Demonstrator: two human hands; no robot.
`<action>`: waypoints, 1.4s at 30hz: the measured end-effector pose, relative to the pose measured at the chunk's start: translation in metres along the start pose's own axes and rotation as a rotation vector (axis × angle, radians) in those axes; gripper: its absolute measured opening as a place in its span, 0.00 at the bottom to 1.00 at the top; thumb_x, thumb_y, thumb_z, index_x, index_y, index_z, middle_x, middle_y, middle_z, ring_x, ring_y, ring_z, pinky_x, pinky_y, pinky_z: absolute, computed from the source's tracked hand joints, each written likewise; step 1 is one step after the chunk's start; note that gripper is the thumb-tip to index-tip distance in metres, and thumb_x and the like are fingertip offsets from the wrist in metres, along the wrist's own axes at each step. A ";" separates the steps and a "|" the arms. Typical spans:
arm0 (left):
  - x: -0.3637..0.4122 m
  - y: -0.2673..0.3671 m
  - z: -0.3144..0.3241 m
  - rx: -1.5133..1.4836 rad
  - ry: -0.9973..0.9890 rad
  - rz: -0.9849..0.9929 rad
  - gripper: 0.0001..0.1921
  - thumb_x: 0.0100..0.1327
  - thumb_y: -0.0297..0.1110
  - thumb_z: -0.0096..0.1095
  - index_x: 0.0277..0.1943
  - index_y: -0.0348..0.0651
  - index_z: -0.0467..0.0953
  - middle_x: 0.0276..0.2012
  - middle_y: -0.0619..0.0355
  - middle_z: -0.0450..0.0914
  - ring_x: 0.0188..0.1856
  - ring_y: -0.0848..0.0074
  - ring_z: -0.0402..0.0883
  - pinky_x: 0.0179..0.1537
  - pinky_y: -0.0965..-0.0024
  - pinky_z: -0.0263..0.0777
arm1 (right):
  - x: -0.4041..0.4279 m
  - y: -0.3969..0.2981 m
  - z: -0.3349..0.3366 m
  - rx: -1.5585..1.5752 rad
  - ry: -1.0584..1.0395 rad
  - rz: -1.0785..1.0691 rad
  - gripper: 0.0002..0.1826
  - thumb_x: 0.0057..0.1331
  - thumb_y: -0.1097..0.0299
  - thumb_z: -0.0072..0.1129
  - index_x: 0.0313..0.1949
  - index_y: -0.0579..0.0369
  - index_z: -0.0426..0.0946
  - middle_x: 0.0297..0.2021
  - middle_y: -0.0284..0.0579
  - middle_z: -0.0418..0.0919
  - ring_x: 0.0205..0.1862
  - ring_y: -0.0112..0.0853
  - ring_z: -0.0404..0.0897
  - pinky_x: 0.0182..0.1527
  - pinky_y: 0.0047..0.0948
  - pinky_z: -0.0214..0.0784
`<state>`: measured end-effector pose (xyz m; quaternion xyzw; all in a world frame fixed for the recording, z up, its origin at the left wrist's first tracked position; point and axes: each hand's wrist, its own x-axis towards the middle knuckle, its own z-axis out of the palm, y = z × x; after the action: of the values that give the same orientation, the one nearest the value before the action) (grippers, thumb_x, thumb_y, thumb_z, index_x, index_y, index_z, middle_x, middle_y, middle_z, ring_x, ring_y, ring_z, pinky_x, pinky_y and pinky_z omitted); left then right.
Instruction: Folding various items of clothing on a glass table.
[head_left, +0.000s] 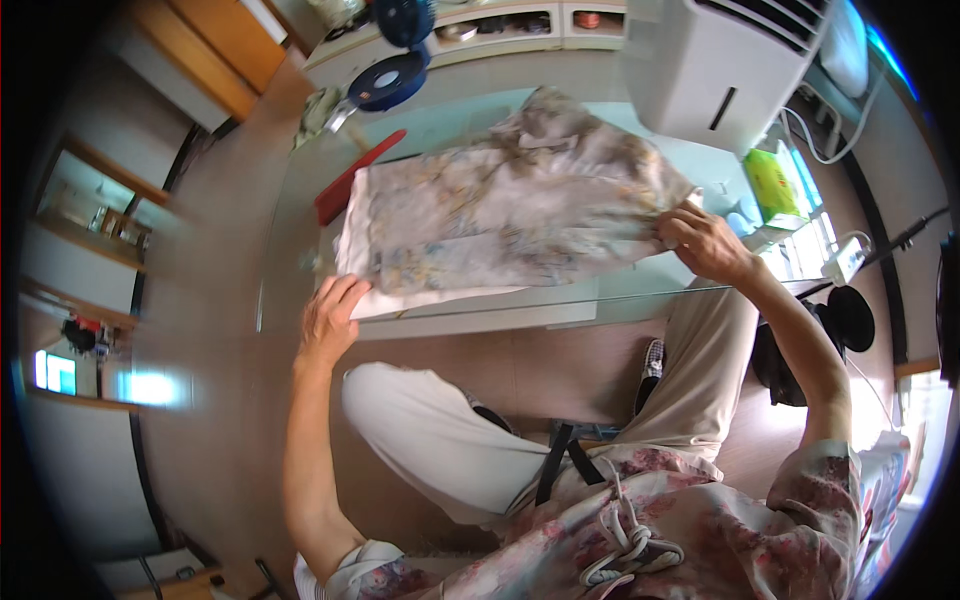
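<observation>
A floral-patterned garment (480, 206), grey-beige with yellow and blue blotches, lies spread over a glass-topped table (300, 202). A white layer (442, 300) shows along its left and near edges; whether this is lining or separate cloth, I cannot tell. My left hand (330, 319) holds the near left corner, fingers over the top. At the right end, my right hand (701, 236) pinches the garment's edge between thumb and fingers. The far right part of the cloth is bunched in folds.
Beyond the left half of the cloth lies a long red object (360, 176). A blue fan (386, 81) stands at the far side, and a white air cooler (727, 75) at the far right. A green packet (776, 187) sits on the right, near a white cable (832, 150).
</observation>
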<state>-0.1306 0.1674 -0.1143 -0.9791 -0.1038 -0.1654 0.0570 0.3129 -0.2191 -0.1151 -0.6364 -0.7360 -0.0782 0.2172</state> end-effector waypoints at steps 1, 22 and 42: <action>-0.004 0.001 -0.005 -0.059 -0.008 -0.022 0.25 0.45 0.15 0.62 0.50 0.43 0.80 0.47 0.58 0.81 0.51 0.61 0.79 0.49 0.59 0.78 | -0.002 -0.004 -0.002 0.022 -0.029 0.024 0.15 0.53 0.83 0.61 0.40 0.55 0.73 0.40 0.43 0.80 0.44 0.44 0.80 0.43 0.41 0.77; 0.053 0.081 0.010 -0.448 -0.133 -0.753 0.19 0.55 0.49 0.77 0.27 0.41 0.82 0.21 0.53 0.83 0.27 0.59 0.82 0.35 0.59 0.74 | 0.010 -0.040 -0.024 0.004 -0.247 0.193 0.12 0.54 0.71 0.71 0.33 0.55 0.75 0.33 0.41 0.77 0.42 0.41 0.79 0.42 0.41 0.76; 0.031 0.044 -0.002 -0.745 -0.281 -0.763 0.20 0.56 0.48 0.77 0.28 0.37 0.82 0.20 0.59 0.81 0.25 0.77 0.78 0.29 0.69 0.72 | 0.001 -0.036 -0.020 0.037 -0.179 0.121 0.15 0.52 0.77 0.67 0.41 0.56 0.79 0.40 0.43 0.80 0.47 0.42 0.80 0.48 0.39 0.78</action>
<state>-0.0923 0.1303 -0.1057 -0.8387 -0.3922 -0.0676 -0.3717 0.2825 -0.2325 -0.0915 -0.6801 -0.7139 0.0059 0.1665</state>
